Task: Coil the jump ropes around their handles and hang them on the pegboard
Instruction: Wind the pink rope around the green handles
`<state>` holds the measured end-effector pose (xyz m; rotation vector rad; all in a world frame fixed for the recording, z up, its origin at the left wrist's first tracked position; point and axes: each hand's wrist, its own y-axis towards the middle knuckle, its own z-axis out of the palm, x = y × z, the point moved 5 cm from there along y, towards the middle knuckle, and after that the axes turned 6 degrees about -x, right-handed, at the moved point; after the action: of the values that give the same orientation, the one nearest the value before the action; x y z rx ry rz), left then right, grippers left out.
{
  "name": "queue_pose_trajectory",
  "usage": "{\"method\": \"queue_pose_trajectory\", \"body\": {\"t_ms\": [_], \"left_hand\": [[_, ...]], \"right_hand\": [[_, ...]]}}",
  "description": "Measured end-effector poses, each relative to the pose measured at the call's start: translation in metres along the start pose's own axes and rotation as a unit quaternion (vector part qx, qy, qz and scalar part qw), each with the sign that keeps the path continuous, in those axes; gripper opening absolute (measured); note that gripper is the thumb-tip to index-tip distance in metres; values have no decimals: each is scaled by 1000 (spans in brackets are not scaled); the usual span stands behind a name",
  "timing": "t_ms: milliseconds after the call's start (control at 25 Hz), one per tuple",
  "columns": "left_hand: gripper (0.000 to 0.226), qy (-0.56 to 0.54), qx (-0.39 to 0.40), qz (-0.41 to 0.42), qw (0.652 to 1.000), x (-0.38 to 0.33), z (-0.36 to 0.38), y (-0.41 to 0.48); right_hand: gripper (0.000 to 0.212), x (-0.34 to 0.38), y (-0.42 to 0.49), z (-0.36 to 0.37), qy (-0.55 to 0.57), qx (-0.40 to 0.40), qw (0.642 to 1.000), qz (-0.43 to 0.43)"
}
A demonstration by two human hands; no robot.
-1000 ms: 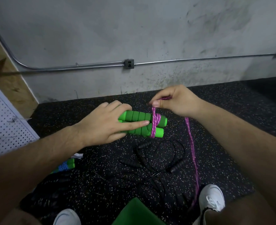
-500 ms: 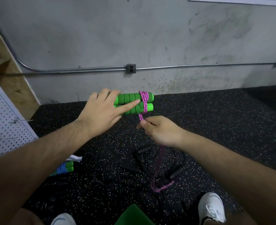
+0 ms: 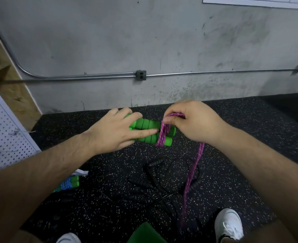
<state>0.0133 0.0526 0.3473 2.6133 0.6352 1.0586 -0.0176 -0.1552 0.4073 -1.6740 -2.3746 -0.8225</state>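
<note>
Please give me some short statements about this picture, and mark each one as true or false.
1. The left hand grips the two green handles together. True.
2. The right hand pinches the pink rope above the handles. True.
3. The pink rope is wound up completely. False: a long length hangs from the right hand down to the floor.
4. A bundle with blue rope lies near the pegboard. True.
5. The black jump ropes hang on the pegboard. False: the black jump ropes lie on the floor.
</note>
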Motion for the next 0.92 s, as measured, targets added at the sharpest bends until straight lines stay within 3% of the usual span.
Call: {"method": "queue_pose_trajectory", "body": {"t_ms": [240,360,520,680,920], "left_hand": [[70,-88,-60,2,994,-5,-15,2],[76,-80,-89,-45,992,-6,-24,8],[88,-6,-44,-125,991,0,-15,9],[93,8,26,-169,985,19,11,-3],[99,20,70,-124,990,20,27,-17]], "right_hand": [[17,-30,12,8,143,-3,990,20],[30,-45,8,34,258,41,961,87],[20,-27,-13,85,170,121,974,90],[38,0,-22,100,143,138,978,67],[33,28,-17,45,18,118,993,6]]}}
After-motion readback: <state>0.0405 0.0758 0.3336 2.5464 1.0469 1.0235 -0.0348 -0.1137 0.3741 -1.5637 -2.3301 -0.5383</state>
